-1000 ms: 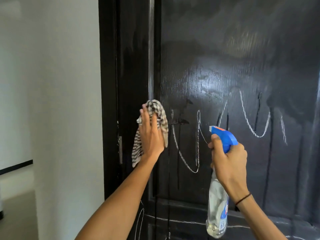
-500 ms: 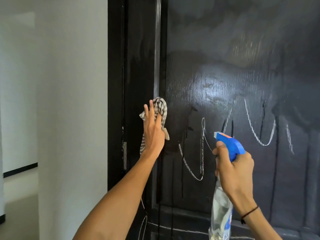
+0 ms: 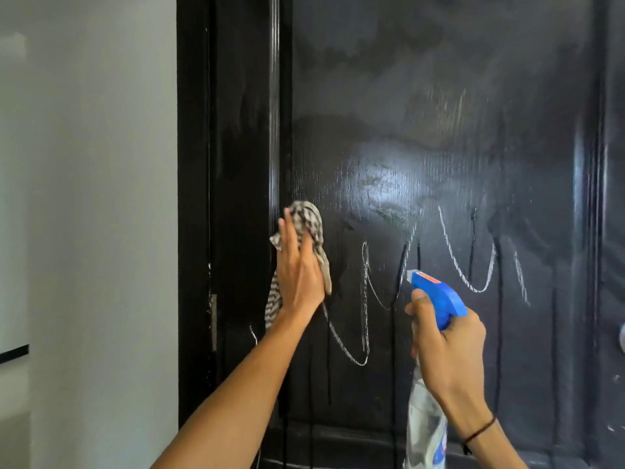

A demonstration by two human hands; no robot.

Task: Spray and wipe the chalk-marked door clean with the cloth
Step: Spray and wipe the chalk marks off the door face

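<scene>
While our left hand (image 3: 299, 275) presses the checked cloth (image 3: 309, 228) flat against the door (image 3: 439, 130), fingers straight, we are in the wiping step, working at the left end of the panel. Cloth sits just right of the door's vertical moulding, its tail hanging below the palm. Our right hand (image 3: 446, 346) is wrapped round the neck of the spray bottle (image 3: 436, 299), index finger on the trigger, nozzle aimed at the door, held clear of the surface. Chalk marks (image 3: 466, 265) remain: looping white lines run from just beside the cloth across to the right, with dark drip trails running down through them, so that band looks wet. Upper panel looks smeared and hazy. We judge the job partly done. Next move likely calls for sweeping the cloth rightward and down over the loops with firm pressure, bottle kept out of the path.
</scene>
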